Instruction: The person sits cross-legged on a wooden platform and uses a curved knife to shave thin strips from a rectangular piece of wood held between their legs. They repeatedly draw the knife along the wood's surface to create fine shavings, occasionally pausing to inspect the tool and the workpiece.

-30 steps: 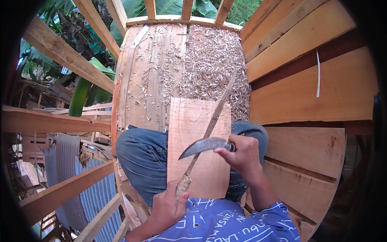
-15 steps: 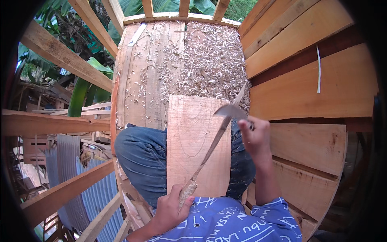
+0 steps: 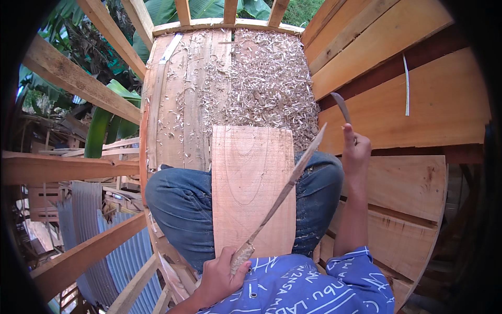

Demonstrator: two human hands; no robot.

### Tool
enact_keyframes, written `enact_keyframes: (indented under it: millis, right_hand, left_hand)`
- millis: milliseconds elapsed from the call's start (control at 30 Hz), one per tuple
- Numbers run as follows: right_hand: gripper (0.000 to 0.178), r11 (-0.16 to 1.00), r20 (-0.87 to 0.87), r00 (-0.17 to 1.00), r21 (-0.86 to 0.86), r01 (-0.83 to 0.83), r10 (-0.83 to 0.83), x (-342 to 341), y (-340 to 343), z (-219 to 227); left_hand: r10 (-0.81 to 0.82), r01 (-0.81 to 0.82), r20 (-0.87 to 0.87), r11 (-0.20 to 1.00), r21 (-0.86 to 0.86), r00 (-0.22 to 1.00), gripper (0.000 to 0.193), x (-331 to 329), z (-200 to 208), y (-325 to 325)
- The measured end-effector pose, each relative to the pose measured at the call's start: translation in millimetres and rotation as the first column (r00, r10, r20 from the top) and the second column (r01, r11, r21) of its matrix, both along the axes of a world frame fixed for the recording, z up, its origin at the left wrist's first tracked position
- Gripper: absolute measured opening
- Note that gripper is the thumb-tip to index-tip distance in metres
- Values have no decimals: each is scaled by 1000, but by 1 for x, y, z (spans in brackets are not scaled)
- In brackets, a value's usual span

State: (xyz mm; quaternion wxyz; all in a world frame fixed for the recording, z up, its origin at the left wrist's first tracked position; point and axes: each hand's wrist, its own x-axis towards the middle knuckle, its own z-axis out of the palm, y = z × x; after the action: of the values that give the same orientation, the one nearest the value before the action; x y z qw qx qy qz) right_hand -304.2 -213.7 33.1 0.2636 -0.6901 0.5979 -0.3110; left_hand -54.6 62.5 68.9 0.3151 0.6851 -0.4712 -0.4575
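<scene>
My left hand (image 3: pixel 221 273) is closed around the rough, light-coloured handle of a long pointed blade (image 3: pixel 286 189). The handle sits low by my shirt; a narrow metal shank rises from it to the upper right and widens into a flat tip. Up on the right, my right hand (image 3: pixel 356 152) grips a curved knife (image 3: pixel 341 107) in its fist, its handle mostly hidden by the fingers. The two blades are apart. Below the long blade, a pale wooden board (image 3: pixel 250 175) lies across my lap between my knees.
Curled wood shavings (image 3: pixel 272 78) cover much of the plank floor (image 3: pixel 172 120) ahead. A wooden plank wall (image 3: pixel 387 115) rises close on my right, with a white strip (image 3: pixel 406 83) on it. Open wooden rails (image 3: pixel 78 166) stand on the left, with corrugated sheets (image 3: pixel 125 251) beyond.
The curved knife, which was crossing the long blade's upper part, has swung up and right with my right hand, away from it. My left hand keeps its hold on the long blade.
</scene>
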Motion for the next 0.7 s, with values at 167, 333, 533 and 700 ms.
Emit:
enact_keyframes:
  millis: [167, 333, 533, 700]
  right_hand:
    - [66, 866, -223, 849, -38, -498, 479, 53, 80, 18]
    - [62, 985, -263, 951, 93, -144, 164, 35, 26, 5]
    - [63, 919, -273, 881, 31, -392, 385, 50, 73, -3]
    - [66, 894, -286, 872, -93, -438, 397, 50, 56, -1]
  left_hand:
    - [53, -51, 42, 997, -50, 998, 35, -4, -35, 12]
    - [6, -6, -3, 1000, -10, 1000, 34, -5, -14, -7]
    - [38, -39, 16, 997, 67, 999, 35, 0, -21, -1]
    - [26, -26, -36, 1000, -7, 999, 37, 3, -14, -7]
